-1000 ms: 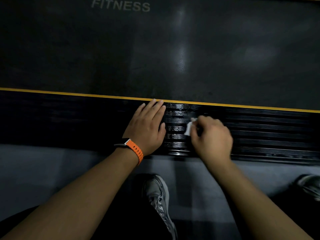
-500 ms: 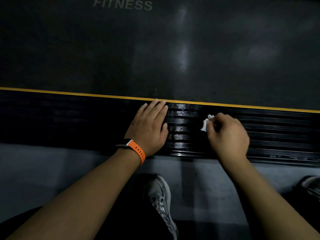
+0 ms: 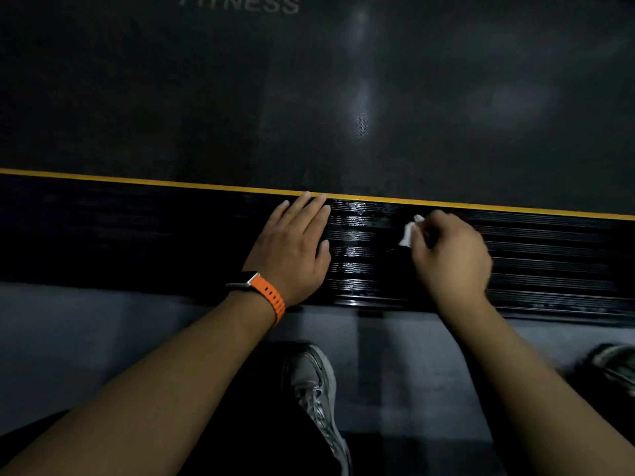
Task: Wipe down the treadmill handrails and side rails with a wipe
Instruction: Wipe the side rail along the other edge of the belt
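Head view looked straight down on the black ribbed side rail (image 3: 137, 235) of the treadmill, which ran across the picture between the dark running belt (image 3: 309, 97) and the grey floor (image 3: 86, 338). A thin yellow stripe (image 3: 137, 181) marked the rail's far edge, and pale "FITNESS" lettering (image 3: 240, 3) showed at the top of the belt.

The left hand (image 3: 295, 249) lay flat on the rail, its fingers straight and close together, holding nothing, the tips reaching the yellow stripe. An orange watch strap (image 3: 271, 297) sat on that wrist.

The right hand (image 3: 450, 259) (slightly blurred) was on the rail near the left one, its fingers curled round a small white wipe (image 3: 409, 231). Only a bunched corner stuck out on the side facing the left hand, against the ribs. The ribs between the two hands shone wet.

A silver sneaker (image 3: 316, 383) stood on the floor below the hands, another shoe (image 3: 615, 365) at the right edge.
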The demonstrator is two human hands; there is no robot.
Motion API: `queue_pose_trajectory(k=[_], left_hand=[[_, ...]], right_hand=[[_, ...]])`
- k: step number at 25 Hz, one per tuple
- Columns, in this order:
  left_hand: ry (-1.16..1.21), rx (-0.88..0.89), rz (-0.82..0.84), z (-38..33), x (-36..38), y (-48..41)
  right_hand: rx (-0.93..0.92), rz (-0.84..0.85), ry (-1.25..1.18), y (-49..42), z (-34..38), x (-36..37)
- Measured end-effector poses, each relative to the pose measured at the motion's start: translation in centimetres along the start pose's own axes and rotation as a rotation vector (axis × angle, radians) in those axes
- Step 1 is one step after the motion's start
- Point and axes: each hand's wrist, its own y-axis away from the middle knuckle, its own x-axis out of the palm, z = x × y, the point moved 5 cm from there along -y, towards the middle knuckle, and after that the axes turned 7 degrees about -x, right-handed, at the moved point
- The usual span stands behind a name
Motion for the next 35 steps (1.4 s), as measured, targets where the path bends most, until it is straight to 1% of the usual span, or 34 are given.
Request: queue_pose_trajectory(k=[2,4,5,6,7,9,10,11,13,14,15,16,18,20,22,23,25,26,27,28,31,32,33,35], left_hand=[[-0.004,-0.001,-0.008,0.0,0.0,0.0],[-0.007,0.007,-0.018,-0.1,0.0,0.0],[-0.006,0.010,-0.023,0.0,0.0,-0.1],[-0.004,0.011,-0.025,0.0,0.0,-0.1],[-0.003,0.009,-0.022,0.0,0.0,0.0],[-0.005,0.004,-0.017,0.0,0.0,0.1],[-0.005,0.003,-0.018,0.0,0.0,0.1],[-0.003,0.006,-0.022,0.0,-0.1,0.1],[-0.008,0.009,-0.027,-0.1,0.0,0.1],[-0.010,0.011,-0.028,-0.1,-0.1,0.1],[-0.011,0.012,-0.028,-0.1,0.0,0.0],[-0.010,0.013,-0.028,-0.1,0.0,0.0],[-0.007,0.010,-0.024,-0.1,0.0,0.1],[-0.010,0.007,-0.017,-0.1,-0.1,0.1],[-0.006,0.007,-0.015,-0.1,-0.1,0.1],[-0.004,0.005,-0.015,-0.1,-0.1,0.1],[-0.008,0.005,-0.013,-0.2,-0.1,0.1],[-0.011,0.005,-0.014,-0.2,-0.1,0.1],[-0.013,0.007,-0.018,-0.2,-0.1,0.1],[-0.016,0.011,-0.018,-0.2,-0.1,0.0],[-0.014,0.010,-0.005,-0.1,0.0,0.1],[-0.016,0.009,-0.005,-0.1,0.1,0.0],[-0.017,0.011,-0.006,-0.1,0.0,0.0],[-0.016,0.017,-0.010,-0.2,0.0,0.1]], right_hand=[[-0.124,0.041,-0.077,-0.5,4.4,1.9],[-0.240,0.079,-0.080,-0.4,7.2,3.1],[-0.243,0.085,-0.053,-0.6,6.8,3.0],[-0.198,0.076,-0.016,-0.9,5.3,2.3],[-0.119,0.059,0.012,-1.1,3.2,1.5],[0.050,0.035,-0.015,-1.2,-0.2,0.3],[0.077,0.031,-0.029,-1.2,-0.3,0.5],[0.045,0.027,-0.042,-1.4,0.8,1.1],[-0.111,0.057,-0.094,-1.2,4.6,2.5],[-0.182,0.072,-0.096,-1.1,5.9,2.9],[-0.215,0.082,-0.068,-1.1,6.1,2.9],[-0.204,0.083,-0.023,-1.2,5.1,2.5],[-0.084,0.049,0.050,-1.4,1.2,0.8],[0.047,0.029,0.036,-1.7,-2.5,-0.9],[0.103,0.022,0.014,-2.5,-2.9,-0.7],[0.081,0.028,-0.007,-2.9,-1.5,0.0],[-0.060,0.058,-0.063,-2.9,2.6,1.9],[-0.132,0.072,-0.066,-2.7,4.2,2.7],[-0.161,0.082,-0.044,-2.7,4.8,3.0],[-0.145,0.075,-0.006,-2.9,4.3,2.7],[0.036,0.033,0.061,-3.0,0.0,0.7],[0.065,0.023,0.062,-3.0,-0.4,0.7],[0.045,0.004,0.049,-2.9,0.5,1.1],[-0.108,0.002,-0.011,-2.2,4.6,3.0]])
